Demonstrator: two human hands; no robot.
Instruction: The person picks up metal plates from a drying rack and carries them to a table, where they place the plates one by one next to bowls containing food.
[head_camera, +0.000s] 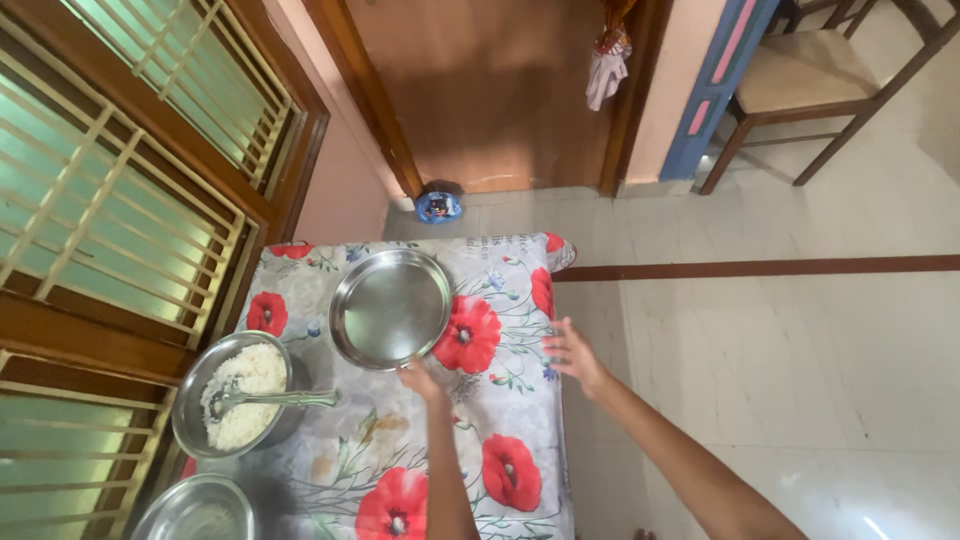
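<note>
Left hand: fingertips grip the near rim of the empty steel plate, which looks tipped up a little on that edge, so the hand seems to be steadying or shifting it.
Right hand: open, fingers spread, holding nothing; it hovers over the table's right edge, just right of the plate.
Steel plate: directly ahead of the left hand, on the poppy-print tablecloth.
Bowl of rice: left of the left hand, with a metal spoon resting in it, handle pointing toward the hand for easy reach.
Second steel bowl: nearer the body and further left, partly cut off.
Beyond the table: a wooden door, and a chair far right.
</note>
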